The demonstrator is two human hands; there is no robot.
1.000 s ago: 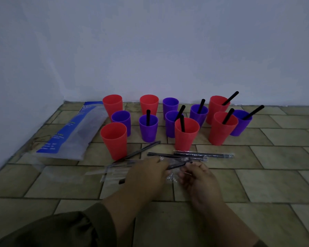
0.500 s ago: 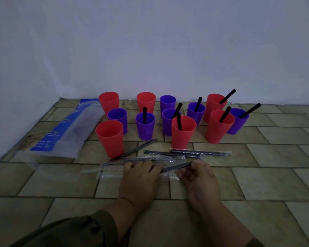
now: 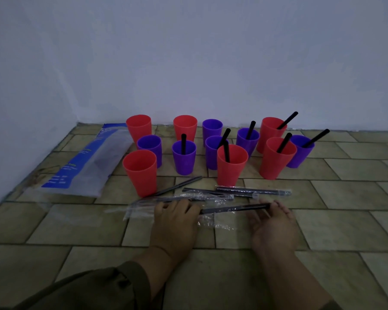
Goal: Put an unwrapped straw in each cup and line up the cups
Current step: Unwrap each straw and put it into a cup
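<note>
- Held straw [image 3: 234,208]: black, nearly level, low over the tiled floor [image 3: 323,220], just in front of the cups, spanning both hands.
- Left hand [image 3: 177,220]: knuckles up, fingers curled over the straw's left end, which is hidden beneath them.
- Right hand [image 3: 271,224]: fingertips pinch the straw's right end.
- Red cups with a straw, three: centre red cup [image 3: 232,171], right red cup [image 3: 276,166], rear right red cup [image 3: 263,135].
- Purple cups with a straw, four: mid-left purple cup [image 3: 184,162], middle purple cup [image 3: 211,157], mid-right purple cup [image 3: 246,144], far right purple cup [image 3: 302,155].
- Cups without a straw, five: front left red cup [image 3: 140,175], rear left red cup [image 3: 138,128], rear red cup [image 3: 185,128], left purple cup [image 3: 149,148], rear purple cup [image 3: 212,130].
- All twelve upright, clustered in loose rows.
- Wrapped straws [image 3: 253,190]: on the floor between cups and hands.
- Bare straw [image 3: 177,186]: on the floor, one end beside the front left red cup.
- Clear wrappers [image 3: 215,223]: crumpled on the floor beneath the held straw.
- Blue and clear bag [image 3: 83,168]: flat, left of the cups, near the wall.
</note>
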